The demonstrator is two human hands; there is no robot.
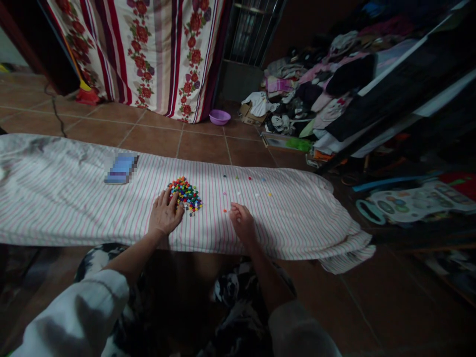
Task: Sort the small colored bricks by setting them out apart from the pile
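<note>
A heap of small coloured pieces [188, 193] lies on a striped cloth [211, 233]. My left hand [165, 212] rests at the heap's left edge with its fingers spread. To the right of the heap, my right hand [242, 219] has its fingers drawn together; whatever they hold, if anything, is too small to make out. An orange piece [225, 211] lies just left of its fingertips. Beyond that hand, several single pieces sit apart in rows, among them a red one [250, 178], a blue one [263, 179] and a yellow one [269, 195].
A blurred-out blue rectangular item [121, 168] lies on the cloth at left. On the tiled floor behind stand a purple basin [219, 117] and a red dustpan [88, 95]. Clothes [297, 94] are piled at the back right, near a dark slanting bar.
</note>
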